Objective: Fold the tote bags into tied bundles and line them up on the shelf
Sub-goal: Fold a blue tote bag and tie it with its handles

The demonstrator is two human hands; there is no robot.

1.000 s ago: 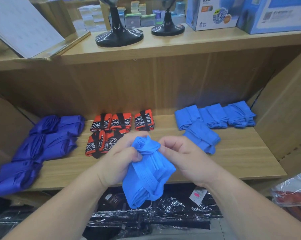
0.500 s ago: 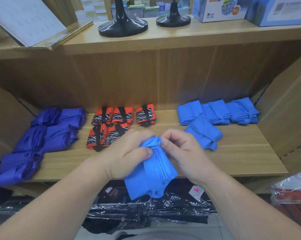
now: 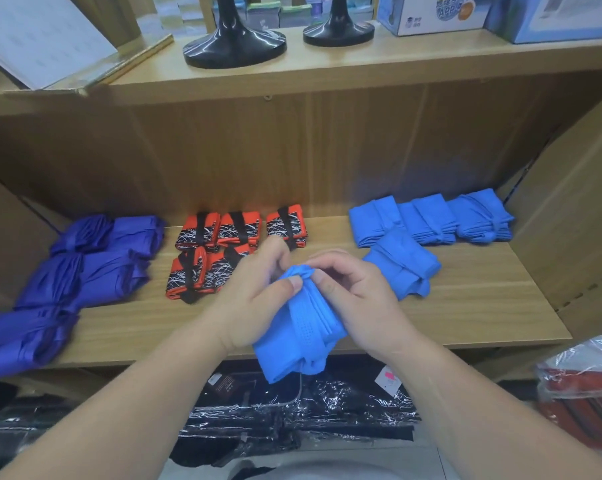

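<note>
Over the front edge of the lower shelf [image 3: 483, 306], both hands hold one light-blue tote bag [image 3: 292, 344].

Left hand [image 3: 251, 306]: fingers curled round the folded body of the bag, thumb laid across its upper part.

Right hand [image 3: 358, 299]: thumb and forefinger pinch the bunched, twisted top end of the bag; the other fingers are loosely curled.

The bag hangs folded lengthwise, with its lower end below the level of the shelf edge. Cannot tell whether it touches the board.

On the shelf:
- Right section: three light-blue bundles [image 3: 427, 220] sit side by side at the back. A fourth bundle [image 3: 401, 265] lies in front of them, just beyond the right hand.
- Centre: orange-and-black patterned bundles [image 3: 247, 230], three at the back and at least two in front, partly hidden by the left hand.
- Left section: purple bundles [image 3: 109, 271] in rows running toward the front corner.

Upper shelf: two black round stand bases [image 3: 235, 46] and printed boxes [image 3: 427, 12].

Below the shelf: black goods in clear plastic wrap [image 3: 292, 417], with a red wrapped pack [image 3: 583, 386] at the right.
</note>
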